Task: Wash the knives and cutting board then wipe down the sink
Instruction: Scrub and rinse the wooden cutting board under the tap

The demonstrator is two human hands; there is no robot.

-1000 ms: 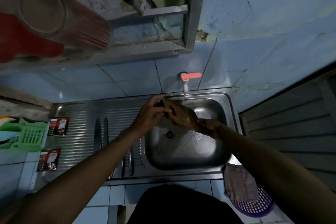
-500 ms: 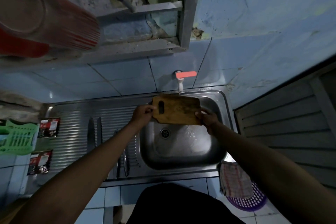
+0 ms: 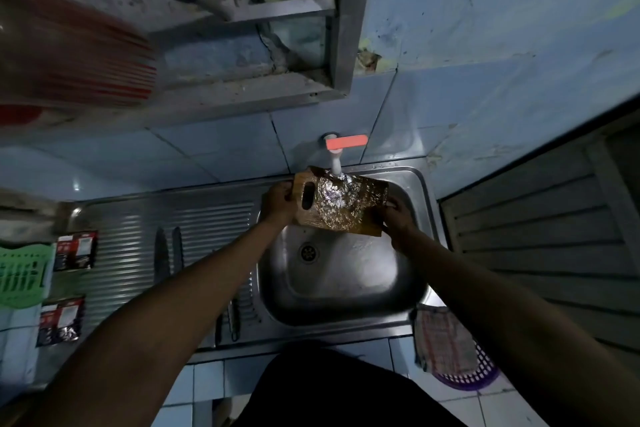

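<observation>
No lettering anywhere is sharp enough to read.

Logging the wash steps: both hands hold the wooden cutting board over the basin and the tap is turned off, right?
Not quite. The head view shows the tap running, water splashing on the cutting board. The left hand and right hand do hold it over the basin.

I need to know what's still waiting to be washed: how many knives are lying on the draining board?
2 knives, side by side on the ribbed draining board, left of the sink bowl. The left forearm covers their lower ends and could hide more.
</observation>
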